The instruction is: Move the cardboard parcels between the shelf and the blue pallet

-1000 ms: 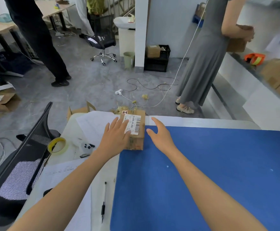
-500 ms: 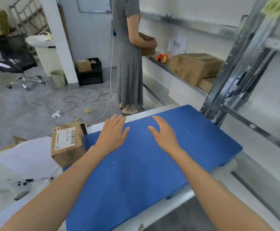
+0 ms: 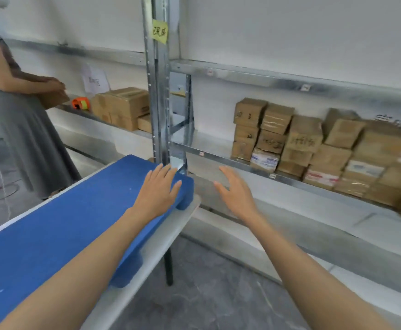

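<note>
Two empty hands, fingers straight and spread: the left hand (image 3: 157, 191) over the blue pallet's (image 3: 51, 234) far corner, the right hand (image 3: 236, 194) past its edge and nearer the cardboard parcels (image 3: 302, 148), stacked ahead-right on the shelf (image 3: 204, 141), their row running lengthwise along it, fronts facing the person.

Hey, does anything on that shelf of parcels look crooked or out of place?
Mostly tidy. Among the cardboard parcels stacked on the shelf, a few upper boxes sit tilted rather than square. The stack's far right end is too blurred to judge.
</note>
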